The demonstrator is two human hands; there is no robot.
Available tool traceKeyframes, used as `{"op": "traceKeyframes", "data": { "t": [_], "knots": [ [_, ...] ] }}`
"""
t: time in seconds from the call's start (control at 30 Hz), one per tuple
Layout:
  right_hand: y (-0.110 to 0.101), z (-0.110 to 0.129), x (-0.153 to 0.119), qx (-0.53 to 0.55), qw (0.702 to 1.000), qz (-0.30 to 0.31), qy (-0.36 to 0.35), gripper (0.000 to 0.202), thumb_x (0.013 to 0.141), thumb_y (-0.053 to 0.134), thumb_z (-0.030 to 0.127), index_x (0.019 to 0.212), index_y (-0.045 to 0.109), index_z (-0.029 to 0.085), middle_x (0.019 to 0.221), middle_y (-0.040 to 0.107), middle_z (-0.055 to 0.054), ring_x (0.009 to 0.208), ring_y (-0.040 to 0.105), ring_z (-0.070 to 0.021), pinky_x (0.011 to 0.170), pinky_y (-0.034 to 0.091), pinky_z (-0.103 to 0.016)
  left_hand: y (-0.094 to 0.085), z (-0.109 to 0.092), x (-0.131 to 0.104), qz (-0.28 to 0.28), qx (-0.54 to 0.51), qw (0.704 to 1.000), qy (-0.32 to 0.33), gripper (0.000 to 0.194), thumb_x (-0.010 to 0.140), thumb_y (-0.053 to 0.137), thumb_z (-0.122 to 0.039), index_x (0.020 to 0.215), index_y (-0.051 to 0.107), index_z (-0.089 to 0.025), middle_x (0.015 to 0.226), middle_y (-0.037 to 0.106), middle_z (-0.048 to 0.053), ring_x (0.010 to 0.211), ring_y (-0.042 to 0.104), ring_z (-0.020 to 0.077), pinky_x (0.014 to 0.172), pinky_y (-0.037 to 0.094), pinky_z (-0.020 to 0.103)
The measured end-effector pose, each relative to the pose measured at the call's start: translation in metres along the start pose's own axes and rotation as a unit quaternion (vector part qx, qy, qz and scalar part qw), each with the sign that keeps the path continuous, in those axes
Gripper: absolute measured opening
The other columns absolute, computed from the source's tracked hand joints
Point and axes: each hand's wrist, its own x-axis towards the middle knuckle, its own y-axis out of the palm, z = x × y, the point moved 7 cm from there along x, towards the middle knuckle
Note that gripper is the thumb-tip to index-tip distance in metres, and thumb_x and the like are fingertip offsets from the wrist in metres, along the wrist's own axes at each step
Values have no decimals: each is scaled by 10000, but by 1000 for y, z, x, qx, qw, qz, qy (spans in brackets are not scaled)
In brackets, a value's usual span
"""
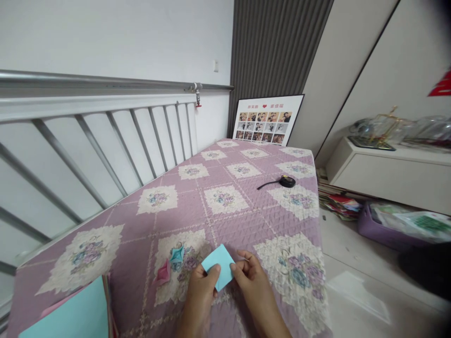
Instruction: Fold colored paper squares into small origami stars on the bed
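A small light-blue folded paper [220, 263] is held diamond-wise over the purple flowered cloth [183, 202]. My left hand [202, 286] is closed on its left and lower side, thumb on top. At its right corner, my right hand [248, 274] pinches the edge between thumb and index finger, with the other fingers curled. Just left of my hands lie a small folded blue paper piece [177, 254] and a pink one [163, 272]. A stack of coloured paper with a light-blue sheet on top [75, 312] rests at the lower left.
A black tape measure [287, 181] with a strap lies toward the far right of the cloth. A grey radiator [116, 150] runs along the left wall. Behind the table leans a photo board [266, 119]. A purple basket [384, 232] stands on the floor at right.
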Motion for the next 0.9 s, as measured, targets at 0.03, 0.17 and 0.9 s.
{"op": "traceKeyframes", "data": {
  "t": [0.03,0.17,0.9],
  "knots": [
    [2,0,0,-3,1000,27,7,432,644,720,462,953,578,196,580,550,49,552,503,-144,549,411,-256,0,-3,-1,0,30,1000,3,297,598,771,-375,750,678,-136,487,550,-26,426,436,98,407,263,196],
    [9,1,-4,-43,993,109,26,294,688,691,449,773,646,171,685,626,-4,630,530,-155,605,428,-265,8,-14,-5,37,103,993,43,146,605,749,-223,722,712,-145,557,608,-3,504,511,135,495,356,220],
    [-18,-4,-1,-44,998,6,32,352,750,615,520,781,656,171,646,596,7,596,486,-143,561,399,-242,22,-10,-15,190,203,960,40,83,718,602,-225,733,658,-165,578,569,-13,526,479,126,534,343,222]
  ]
}}
